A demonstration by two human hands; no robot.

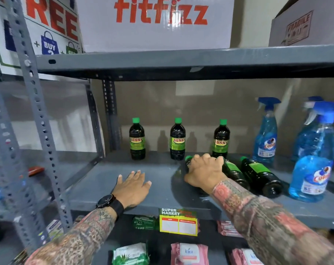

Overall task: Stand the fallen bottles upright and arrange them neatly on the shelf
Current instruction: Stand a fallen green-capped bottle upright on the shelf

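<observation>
Two dark bottles with green caps and green labels lie on their sides on the grey metal shelf (97,186), side by side, caps pointing toward the back left. The nearer fallen bottle (232,170) is under the right hand (204,172), whose grip is clenched over its neck and shoulder, fingers curled across the top. The second fallen bottle (261,176) lies just beside it to the right, untouched, its base toward the shelf's front edge.

Behind them, three matching bottles stand upright in a row near the back wall: the left standing bottle (137,139), the middle standing bottle (177,139) and the right standing bottle (221,139), spaced apart.

The left hand (132,186) rests flat on bare shelf, its grip released, fingers spread, with a black wristwatch (107,201) on the wrist.

To the right stand blue spray bottles (311,163) with blue trigger heads. A yellow and green price tag (178,221) hangs from the shelf's front edge. Above sits a white carton (158,25) with red lettering.
</observation>
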